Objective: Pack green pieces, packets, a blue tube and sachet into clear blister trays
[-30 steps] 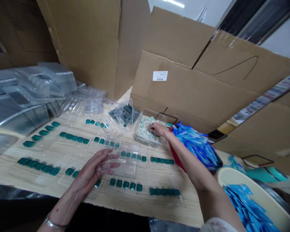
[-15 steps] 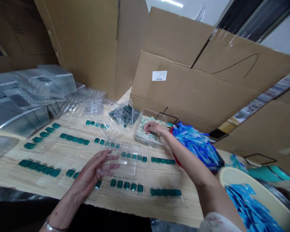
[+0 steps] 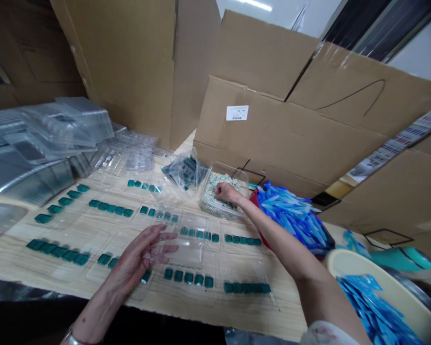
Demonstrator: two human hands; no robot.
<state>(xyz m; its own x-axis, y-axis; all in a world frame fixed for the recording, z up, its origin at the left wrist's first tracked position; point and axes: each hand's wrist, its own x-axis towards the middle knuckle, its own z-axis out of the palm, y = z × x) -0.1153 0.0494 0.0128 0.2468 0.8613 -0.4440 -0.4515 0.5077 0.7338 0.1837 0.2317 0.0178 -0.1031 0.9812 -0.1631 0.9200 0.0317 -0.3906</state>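
My left hand (image 3: 138,258) holds the edge of a clear plastic blister tray (image 3: 185,242) lying on the wooden table (image 3: 93,225), thumb over it and fingers stretched along it. My right hand (image 3: 225,191) reaches into a clear tub (image 3: 210,203) of small pale and green pieces, fingers curled in a pinch; what they hold is hidden. Rows of dark green square blocks (image 3: 187,277) sit in clear trays across the table.
Stacks of clear trays (image 3: 46,139) fill the left. A clear bag of green blocks (image 3: 185,170) lies behind the tub. Heaps of blue packets (image 3: 294,215) lie at right, more in a cream basin (image 3: 369,306). Cardboard boxes (image 3: 290,134) wall the back.
My right hand drew a little to the left inside the tub and its fingers curled tighter. My left hand stayed on the tray.
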